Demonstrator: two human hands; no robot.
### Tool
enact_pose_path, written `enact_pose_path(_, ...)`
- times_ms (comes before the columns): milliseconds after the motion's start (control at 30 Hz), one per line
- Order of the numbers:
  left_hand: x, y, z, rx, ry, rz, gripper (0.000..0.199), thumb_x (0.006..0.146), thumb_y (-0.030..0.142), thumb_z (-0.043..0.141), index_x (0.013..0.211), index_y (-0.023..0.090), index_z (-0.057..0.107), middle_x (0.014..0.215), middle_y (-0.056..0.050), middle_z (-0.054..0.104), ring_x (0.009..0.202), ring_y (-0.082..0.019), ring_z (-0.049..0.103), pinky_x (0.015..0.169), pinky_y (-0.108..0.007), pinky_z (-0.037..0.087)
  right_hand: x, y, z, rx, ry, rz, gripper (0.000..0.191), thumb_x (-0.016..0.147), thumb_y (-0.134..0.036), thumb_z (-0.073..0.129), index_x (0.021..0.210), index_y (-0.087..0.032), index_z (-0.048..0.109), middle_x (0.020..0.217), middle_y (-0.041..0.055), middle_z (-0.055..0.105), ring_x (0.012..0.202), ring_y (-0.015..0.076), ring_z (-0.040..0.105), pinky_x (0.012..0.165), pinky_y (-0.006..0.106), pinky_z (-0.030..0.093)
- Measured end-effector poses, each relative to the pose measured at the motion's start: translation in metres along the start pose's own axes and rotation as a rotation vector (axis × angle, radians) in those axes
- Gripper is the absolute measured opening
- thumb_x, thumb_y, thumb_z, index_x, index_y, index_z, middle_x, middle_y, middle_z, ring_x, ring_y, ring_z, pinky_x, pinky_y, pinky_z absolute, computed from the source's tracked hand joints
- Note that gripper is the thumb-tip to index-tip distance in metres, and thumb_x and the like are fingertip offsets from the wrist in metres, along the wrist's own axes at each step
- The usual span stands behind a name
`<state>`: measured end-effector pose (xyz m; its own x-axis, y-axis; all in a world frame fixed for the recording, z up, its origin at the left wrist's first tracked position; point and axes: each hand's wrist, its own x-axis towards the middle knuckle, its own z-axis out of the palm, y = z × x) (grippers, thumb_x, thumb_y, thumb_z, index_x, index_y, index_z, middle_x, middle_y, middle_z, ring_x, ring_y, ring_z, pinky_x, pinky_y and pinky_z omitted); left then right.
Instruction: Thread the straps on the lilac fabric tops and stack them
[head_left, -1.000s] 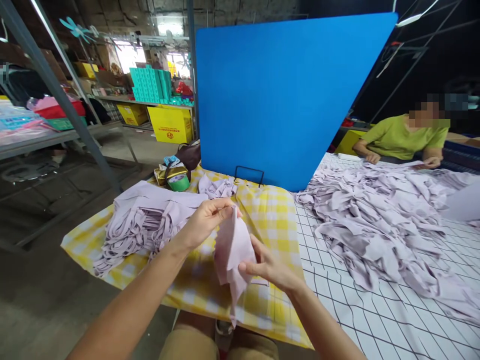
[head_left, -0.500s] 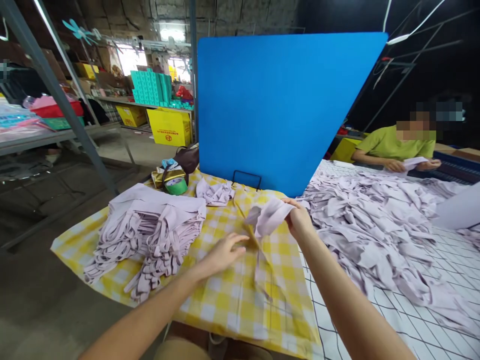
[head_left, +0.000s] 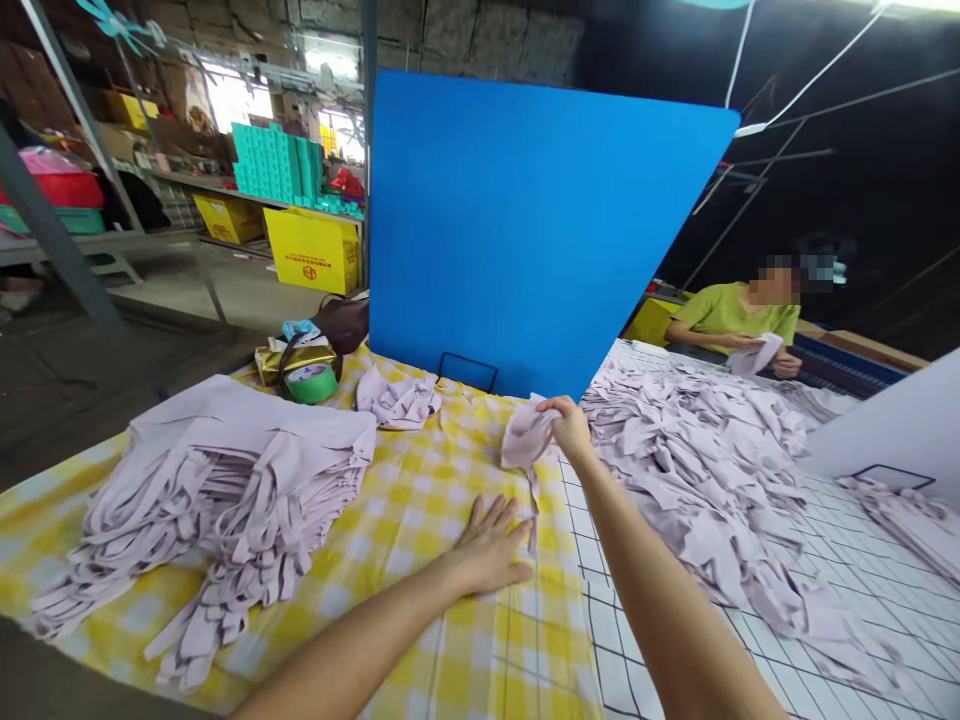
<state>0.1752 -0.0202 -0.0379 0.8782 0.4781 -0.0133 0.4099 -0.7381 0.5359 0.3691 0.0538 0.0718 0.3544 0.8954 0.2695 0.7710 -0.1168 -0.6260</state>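
Yellow checked cloth (head_left: 427, 620) fills lower left to lower centre of the frame; its right edge meets a white gridded cloth (head_left: 637, 650) at lower right

Blue panel (head_left: 525, 230) upright, upper centre, black wire stand at its foot; its base borders the far side of the yellow check

Loose lilac fabric heap (head_left: 697, 450), right of centre, over the gridded cloth, white grid showing along its near side

Lilac fabric stack (head_left: 247, 420), left, layers aligned, strips trailing toward the cloth's near edge; a stretch of yellow check runs from stack to left hand

Co-worker in a green top (head_left: 735, 315), upper right, fabric in hands; beside them a blue crate (head_left: 847, 362) with cardboard at its top

Yellow box (head_left: 311, 252), upper left, contents hidden; red basin (head_left: 67, 188), far upper left, pink material heaped in it

Left hand (head_left: 491, 548), below centre, palm down on the check, fingers spread

Right hand (head_left: 566, 422), centre, pinching the right edge of a lilac piece (head_left: 525, 437), which hangs near the heap, thin strip dangling

Green tape roll (head_left: 312, 383), left of centre
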Motion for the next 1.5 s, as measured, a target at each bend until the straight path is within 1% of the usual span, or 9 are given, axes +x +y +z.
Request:
enact_pose_path(200,0.005,0.002,0.002,0.012,0.054,0.028,0.067,0.082,0.061,0.039,0.139,0.027,0.027,0.151,-0.009,0.008,0.138,-0.028,0.001,0.107,-0.055,-0.002,-0.032,0.048,0.023,-0.308,-0.301,0.019,0.028,0.088,-0.032,0.052,0.111,-0.016,0.054,0.110,0.0063,0.057,0.091,0.0172,0.059,0.078,0.037,0.050)
enact_pose_path(300,0.004,0.002,0.002,0.028,0.086,0.029,0.065,0.082,0.058,0.042,0.138,0.028,0.029,0.150,-0.010,0.011,0.138,-0.029,0.005,0.108,-0.056,0.000,-0.048,0.058,0.020,-0.412,-0.322,0.033,0.027,0.086,-0.029,0.054,0.110,-0.016,0.055,0.113,0.0072,0.056,0.093,0.0183,0.058,0.080,0.039,0.048)
enact_pose_path(467,-0.001,0.004,0.000,0.039,0.161,0.067,0.054,0.082,0.046,0.050,0.131,0.024,0.041,0.145,-0.010,0.028,0.136,-0.027,0.018,0.110,-0.051,0.010,-0.064,0.054,-0.001,-0.492,-0.256,0.014,0.035,0.077,-0.003,0.048,0.107,-0.018,0.058,0.114,0.0088,0.056,0.099,0.0210,0.056,0.081,0.031,0.042)
enact_pose_path(767,-0.012,0.011,-0.006,0.009,0.271,0.123,0.028,0.083,0.022,0.051,0.110,0.019,0.057,0.125,-0.008,0.053,0.122,-0.021,0.042,0.107,-0.038,0.028,-0.099,0.068,-0.039,-0.526,-0.023,0.084,0.035,0.076,-0.009,0.041,0.104,-0.018,0.060,0.107,0.0068,0.059,0.095,0.0188,0.056,0.082,0.027,0.041)
enact_pose_path(967,-0.036,0.020,-0.001,-0.029,0.129,0.196,0.045,0.084,0.033,0.052,0.127,0.024,0.045,0.138,-0.007,0.041,0.130,-0.025,0.032,0.108,-0.047,0.023,-0.109,0.093,-0.092,-0.627,0.374,0.340,0.048,0.079,-0.025,0.042,0.122,-0.003,0.047,0.119,0.0259,0.044,0.112,0.0387,0.040,0.085,0.049,0.036)
enact_pose_path(1067,-0.032,0.026,0.001,-0.026,0.020,0.287,0.049,0.084,0.042,0.050,0.130,0.026,0.042,0.143,-0.008,0.034,0.135,-0.027,0.021,0.109,-0.051,0.016,-0.112,0.102,-0.104,-0.626,0.318,0.266,0.051,0.075,-0.035,0.052,0.121,-0.013,0.051,0.127,0.0213,0.042,0.115,0.0386,0.038,0.086,0.052,0.034)
enact_pose_path(1167,-0.005,0.028,0.001,-0.022,-0.035,0.254,0.049,0.085,0.042,0.048,0.130,0.024,0.042,0.145,-0.010,0.028,0.137,-0.027,0.015,0.109,-0.053,0.011,-0.111,0.104,-0.105,-0.522,0.266,0.144,0.029,0.071,-0.029,0.055,0.097,-0.021,0.065,0.117,0.0114,0.056,0.110,0.0309,0.045,0.089,0.047,0.033)
enact_pose_path(1333,0.038,0.020,-0.013,-0.082,0.016,0.056,0.054,0.088,0.038,0.042,0.137,0.019,0.031,0.149,-0.012,0.015,0.136,-0.026,0.014,0.109,-0.047,0.018,-0.099,0.086,-0.121,-0.377,0.530,0.214,0.024,0.073,-0.027,0.047,0.077,-0.014,0.067,0.078,0.0118,0.065,0.078,0.0262,0.057,0.074,0.040,0.041)
enact_pose_path(1500,0.036,0.008,-0.035,-0.046,0.091,-0.080,0.053,0.084,0.027,0.049,0.135,0.017,0.036,0.148,-0.013,0.018,0.136,-0.027,0.014,0.111,-0.045,0.014,-0.102,0.023,-0.166,-0.129,0.888,0.073,0.031,0.078,-0.032,0.042,0.085,-0.012,0.065,0.068,0.0060,0.061,0.062,0.0193,0.057,0.057,0.030,0.043)
